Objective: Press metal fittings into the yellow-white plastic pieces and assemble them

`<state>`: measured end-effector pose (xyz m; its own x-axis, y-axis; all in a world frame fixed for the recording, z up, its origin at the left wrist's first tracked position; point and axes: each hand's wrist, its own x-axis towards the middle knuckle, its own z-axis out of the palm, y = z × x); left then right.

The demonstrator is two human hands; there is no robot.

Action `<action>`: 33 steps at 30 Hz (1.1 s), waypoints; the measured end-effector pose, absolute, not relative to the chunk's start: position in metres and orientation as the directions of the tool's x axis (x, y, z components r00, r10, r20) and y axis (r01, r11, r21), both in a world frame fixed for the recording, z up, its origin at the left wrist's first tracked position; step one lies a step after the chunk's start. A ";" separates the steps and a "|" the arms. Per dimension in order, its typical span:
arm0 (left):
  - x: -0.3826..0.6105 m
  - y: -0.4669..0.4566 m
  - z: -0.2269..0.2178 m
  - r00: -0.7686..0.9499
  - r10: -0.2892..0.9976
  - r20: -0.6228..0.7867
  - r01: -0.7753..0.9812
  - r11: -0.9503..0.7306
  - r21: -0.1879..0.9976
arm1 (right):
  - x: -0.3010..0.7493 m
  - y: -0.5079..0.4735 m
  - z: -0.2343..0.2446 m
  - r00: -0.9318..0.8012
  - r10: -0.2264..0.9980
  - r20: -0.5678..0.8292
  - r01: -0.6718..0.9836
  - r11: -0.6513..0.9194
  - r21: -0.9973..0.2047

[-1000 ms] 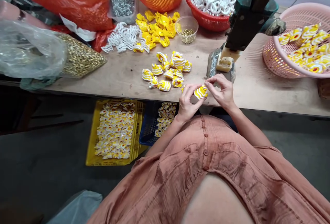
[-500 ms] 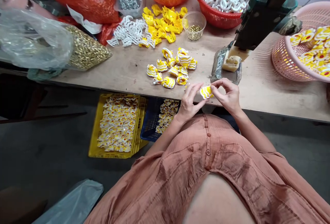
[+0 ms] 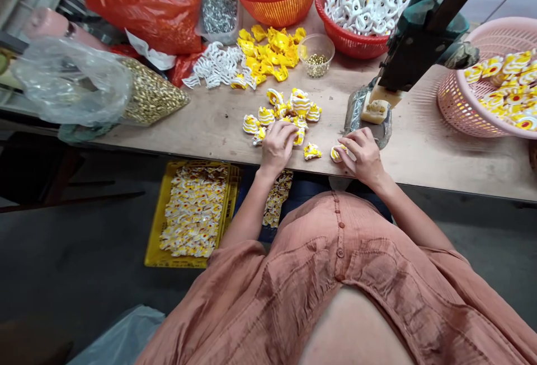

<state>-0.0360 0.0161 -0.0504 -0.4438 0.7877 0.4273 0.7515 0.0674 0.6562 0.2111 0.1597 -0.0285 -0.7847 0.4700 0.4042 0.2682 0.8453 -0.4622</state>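
Note:
My right hand (image 3: 364, 155) rests near the table's front edge, fingers curled round a yellow-and-white striped piece (image 3: 337, 153). My left hand (image 3: 277, 144) lies over the near side of a cluster of the same striped pieces (image 3: 289, 110), fingers bent down onto them; what they grip is hidden. One loose striped piece (image 3: 312, 151) lies between the two hands. Just beyond my right hand stands a press (image 3: 419, 40) with a cream block (image 3: 375, 111) at its base.
Behind the cluster lie white parts (image 3: 218, 65), yellow parts (image 3: 268, 54) and a small cup of brass rivets (image 3: 316, 54). Red baskets (image 3: 272, 15), (image 3: 356, 43) stand at the back, a pink basket (image 3: 461, 104) at right, bags (image 3: 75, 82) at left, a yellow crate (image 3: 155, 230) under the table.
Both hands held one striped piece together before. Now my left hand has let go and moved left onto the cluster, while my right hand has lowered the piece to the table.

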 end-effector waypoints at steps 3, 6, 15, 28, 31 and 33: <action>-0.027 0.016 -0.041 -0.613 0.688 0.389 0.499 -0.045 0.866 | 0.203 0.163 -0.017 -0.727 0.481 0.489 0.161 0.812 -0.561; -0.008 0.020 -0.027 -0.645 0.736 0.206 0.132 -0.159 0.978 | 0.186 0.163 -0.006 -0.726 0.476 0.496 0.029 0.742 -0.669; 0.037 0.029 -0.002 -0.592 0.806 0.012 -0.122 -0.105 0.987 | 0.174 0.154 0.005 -0.706 0.507 0.495 -0.072 0.644 -0.762; 0.057 0.036 -0.038 -0.648 0.760 0.041 0.026 -0.032 0.999 | 0.180 0.148 0.006 -0.698 0.539 0.471 -0.014 0.647 -0.762; 0.039 0.018 -0.033 -0.663 0.721 0.201 0.234 -0.055 0.971 | 0.178 0.168 0.008 -0.683 0.565 0.462 0.027 0.651 -0.758; 0.019 0.000 -0.031 -0.689 0.644 0.331 0.456 0.031 0.889 | 0.174 0.183 0.007 -0.710 0.549 0.441 0.101 0.699 -0.708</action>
<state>0.0189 -0.0001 -0.0311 -0.6894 0.6443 0.3310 0.4561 0.0312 0.8894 0.1741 0.1833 0.0072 -0.7099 0.5491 0.4411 0.1006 0.6989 -0.7081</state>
